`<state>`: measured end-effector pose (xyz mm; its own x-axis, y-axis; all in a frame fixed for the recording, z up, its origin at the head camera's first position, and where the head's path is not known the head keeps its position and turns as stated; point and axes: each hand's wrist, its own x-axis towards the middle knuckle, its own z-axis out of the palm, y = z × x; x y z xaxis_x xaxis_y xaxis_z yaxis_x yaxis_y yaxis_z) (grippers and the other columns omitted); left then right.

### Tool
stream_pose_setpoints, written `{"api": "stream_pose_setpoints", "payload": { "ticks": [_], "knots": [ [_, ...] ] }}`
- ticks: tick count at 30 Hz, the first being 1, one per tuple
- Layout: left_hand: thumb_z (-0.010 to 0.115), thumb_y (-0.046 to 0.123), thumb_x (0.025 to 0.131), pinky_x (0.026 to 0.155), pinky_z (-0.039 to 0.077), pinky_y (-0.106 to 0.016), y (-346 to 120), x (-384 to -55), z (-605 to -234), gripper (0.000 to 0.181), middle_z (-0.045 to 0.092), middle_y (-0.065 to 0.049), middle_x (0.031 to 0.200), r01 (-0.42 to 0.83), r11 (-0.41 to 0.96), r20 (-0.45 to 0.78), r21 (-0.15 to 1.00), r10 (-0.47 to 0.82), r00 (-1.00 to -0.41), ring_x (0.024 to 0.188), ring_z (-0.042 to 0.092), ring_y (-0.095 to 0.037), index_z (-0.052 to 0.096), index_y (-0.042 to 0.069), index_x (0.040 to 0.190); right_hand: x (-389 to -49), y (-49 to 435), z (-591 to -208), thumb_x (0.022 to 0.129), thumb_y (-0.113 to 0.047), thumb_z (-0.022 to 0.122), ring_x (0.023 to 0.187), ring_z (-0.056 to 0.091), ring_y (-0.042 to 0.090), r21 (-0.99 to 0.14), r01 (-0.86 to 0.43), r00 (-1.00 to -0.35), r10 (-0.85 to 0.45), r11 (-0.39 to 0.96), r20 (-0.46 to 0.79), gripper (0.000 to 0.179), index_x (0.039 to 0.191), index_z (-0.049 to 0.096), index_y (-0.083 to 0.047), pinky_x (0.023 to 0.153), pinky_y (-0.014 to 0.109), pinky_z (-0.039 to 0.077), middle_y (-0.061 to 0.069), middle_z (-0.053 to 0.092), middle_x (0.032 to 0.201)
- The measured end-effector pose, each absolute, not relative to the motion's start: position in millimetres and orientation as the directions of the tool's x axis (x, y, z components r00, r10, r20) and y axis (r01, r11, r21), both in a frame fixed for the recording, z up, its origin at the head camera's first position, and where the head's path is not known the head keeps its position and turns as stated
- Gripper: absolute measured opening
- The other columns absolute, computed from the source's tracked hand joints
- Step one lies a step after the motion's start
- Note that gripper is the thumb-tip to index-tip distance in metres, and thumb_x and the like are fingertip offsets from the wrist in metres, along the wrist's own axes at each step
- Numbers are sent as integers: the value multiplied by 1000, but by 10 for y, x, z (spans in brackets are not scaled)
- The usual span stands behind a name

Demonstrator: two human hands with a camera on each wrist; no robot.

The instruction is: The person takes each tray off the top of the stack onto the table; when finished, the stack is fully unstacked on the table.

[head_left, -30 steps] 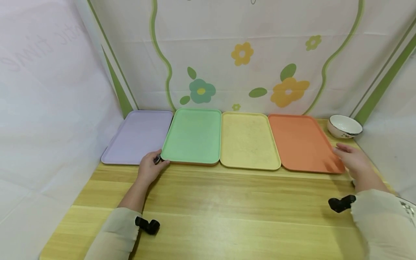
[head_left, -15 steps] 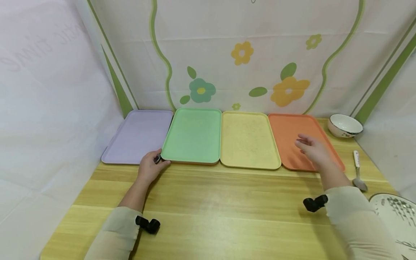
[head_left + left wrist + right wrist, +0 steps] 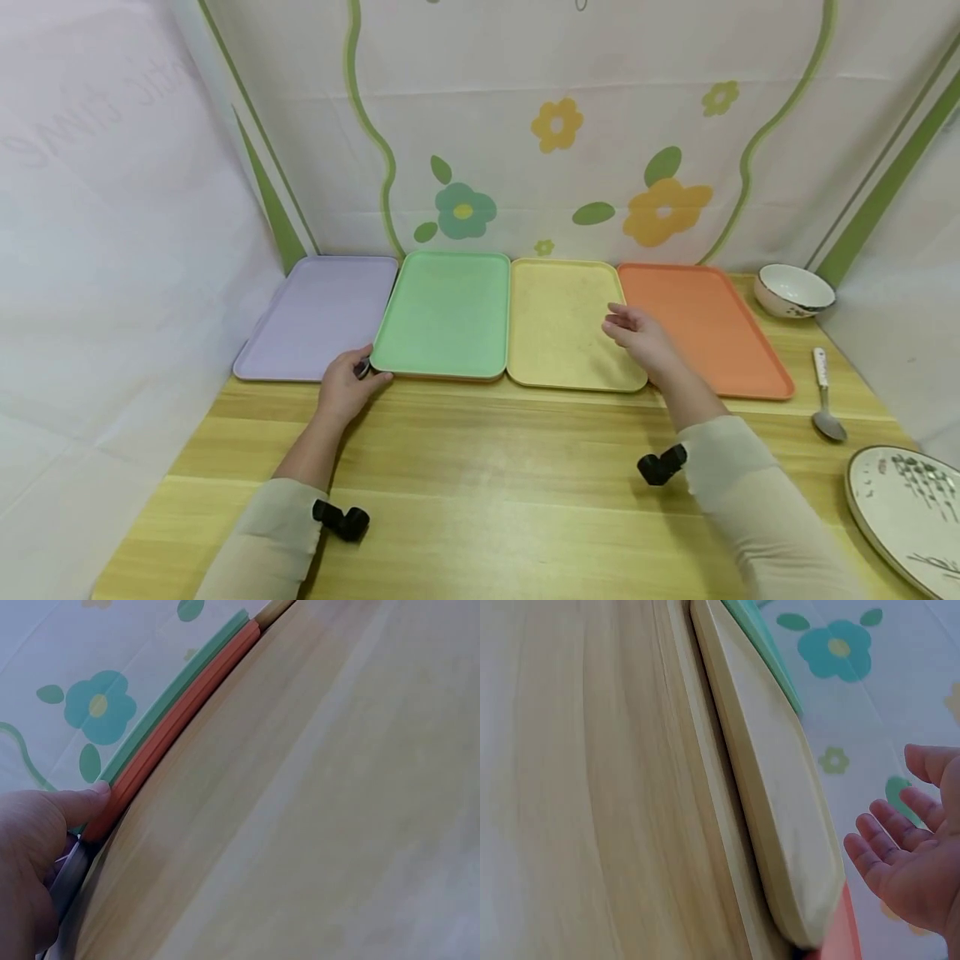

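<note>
My left hand [image 3: 350, 385] holds the front left corner of the green tray [image 3: 447, 312], thumb along its front edge and fingers at its left side. Directly beneath the green tray, an orange tray [image 3: 172, 720] shows as a rim in the left wrist view. A small dark thing [image 3: 363, 367] peeks out between thumb and fingers, its kind unclear. My right hand [image 3: 637, 337] hovers over the right part of the yellow tray [image 3: 562, 325], fingers loosely spread and nothing in them. In the right wrist view its palm is bare.
A purple tray [image 3: 322, 312] lies left of the green one, and another orange tray [image 3: 712, 333] right of the yellow. Farther right are a white bowl [image 3: 795, 292], a spoon [image 3: 823, 400] and patterned plates [image 3: 900, 500]. A flowered cloth [image 3: 510, 117] hangs behind.
My right hand has moved left, from the orange tray's right edge across to the yellow tray, uncovering the spoon and plates. The left hand and the trays have stayed put.
</note>
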<state>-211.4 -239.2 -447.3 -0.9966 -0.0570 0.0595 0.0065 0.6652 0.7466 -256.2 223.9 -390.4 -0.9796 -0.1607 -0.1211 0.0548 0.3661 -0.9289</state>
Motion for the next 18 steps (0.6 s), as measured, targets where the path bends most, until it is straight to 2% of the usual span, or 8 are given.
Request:
{"api": "stream_pose_setpoints", "payload": {
  "ticks": [7,12,18],
  "knots": [
    [73,23,89,115,36,-52,-2382,-2107,-4475,70,45,-26,146,-2,661,55,750,-65,-996,136,41,-42,41,-2,146,-2630,1797,-4017,103,-21,50,139,36,39,-923,45,-970,-206,382,-133,59,154,27,-3,116,52,34,24,36,152],
    [73,23,89,115,35,-51,-2370,-2106,-4481,69,44,-25,147,-18,655,49,756,-84,-995,137,41,-41,42,0,146,-2641,1466,-4117,102,-19,54,134,44,38,-907,17,-965,-231,422,-126,56,150,35,0,112,50,40,24,45,146],
    [74,24,89,115,36,-51,-2370,-2111,-4488,68,45,-24,147,-20,649,59,761,-99,-993,135,43,-41,43,1,146,-2627,1182,-4194,101,-18,54,132,48,38,-879,-17,-952,-276,477,-131,54,147,39,4,110,48,43,26,49,143]
  ]
}}
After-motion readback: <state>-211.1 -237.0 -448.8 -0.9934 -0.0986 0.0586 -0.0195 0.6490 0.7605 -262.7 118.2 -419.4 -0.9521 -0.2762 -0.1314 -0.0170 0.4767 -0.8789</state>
